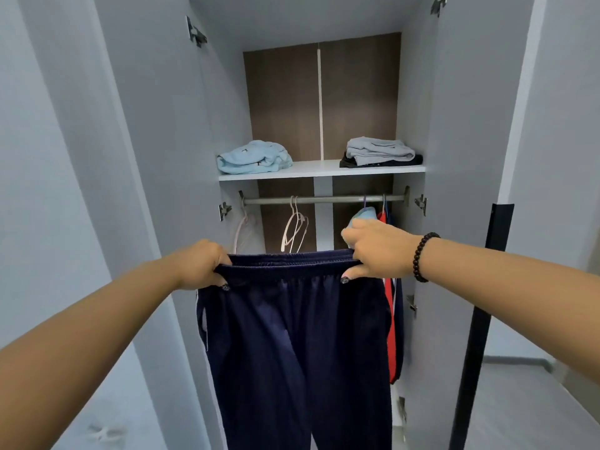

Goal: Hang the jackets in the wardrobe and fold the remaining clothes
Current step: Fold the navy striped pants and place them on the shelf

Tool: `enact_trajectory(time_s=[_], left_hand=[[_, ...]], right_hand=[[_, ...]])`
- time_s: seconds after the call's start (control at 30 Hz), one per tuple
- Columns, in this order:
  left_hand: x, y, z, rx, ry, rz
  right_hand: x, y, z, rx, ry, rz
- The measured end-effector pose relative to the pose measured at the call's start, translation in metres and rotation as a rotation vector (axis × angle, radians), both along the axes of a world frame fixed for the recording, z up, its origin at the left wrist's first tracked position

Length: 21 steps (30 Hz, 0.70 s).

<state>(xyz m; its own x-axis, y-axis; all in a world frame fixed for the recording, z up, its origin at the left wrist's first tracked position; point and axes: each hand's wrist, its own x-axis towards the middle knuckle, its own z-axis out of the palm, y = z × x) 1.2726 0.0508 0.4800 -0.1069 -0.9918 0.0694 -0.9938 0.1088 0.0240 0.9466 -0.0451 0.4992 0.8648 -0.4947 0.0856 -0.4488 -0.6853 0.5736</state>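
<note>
Both hands [201,264] [378,248] pinch navy trousers [292,345] by the waistband before wardrobe [454,157] holding folded clothes [255,157]

A white shelf [321,172] spans the open wardrobe [461,157] from wall to wall, seen at about 12 o'clock. At its 9 o'clock end lies a loosely folded light-blue garment [255,157], its front edge near the shelf's lip. At the 3 o'clock end sits a small stack: a folded grey garment [378,150] resting on a folded black garment [383,162], the black one showing beneath and to the sides. The two heaps lie well apart, with bare white board between them at the middle.
</note>
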Motion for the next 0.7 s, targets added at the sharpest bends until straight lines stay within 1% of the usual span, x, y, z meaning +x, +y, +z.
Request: enact_trajectory(time_s=[0.07, 0.17, 0.23, 0.3, 0.4, 0.47, 0.53, 0.57, 0.63, 0.7], left_hand=[[0.002, 0.006, -0.002, -0.024, 0.087, 0.026], [0.000, 0.013, 0.002, -0.067, 0.289, 0.066], [0.000, 0.018, 0.008, -0.118, 0.430, 0.103], [0.000, 0.023, 0.011, -0.165, 0.574, 0.112], [-0.002, 0.029, 0.013, -0.210, 0.736, 0.120], [-0.002, 0.030, 0.012, -0.305, 0.800, 0.141], [-0.003, 0.030, 0.011, -0.378, 0.913, 0.152], [-0.005, 0.030, 0.010, -0.383, 0.980, 0.143], [-0.012, 0.025, 0.008, -0.355, 1.120, 0.152], [-0.021, 0.020, 0.003, -0.323, 1.222, 0.221]], right_hand=[[-0.002, 0.000, 0.006, 0.129, -0.060, 0.046], [-0.009, -0.003, 0.018, 0.430, -0.271, 0.029], [-0.013, -0.010, 0.025, 0.469, -0.341, 0.013], [-0.016, -0.015, 0.031, 0.523, -0.415, -0.054], [-0.017, -0.018, 0.039, 0.735, -0.617, -0.107], [-0.018, -0.022, 0.042, 0.811, -0.768, -0.089], [-0.016, -0.027, 0.044, 0.825, -0.882, -0.079], [-0.014, -0.030, 0.044, 0.799, -0.915, -0.071], [-0.009, -0.036, 0.041, 0.666, -0.942, -0.072], [0.000, -0.041, 0.034, 0.507, -0.900, -0.106]])
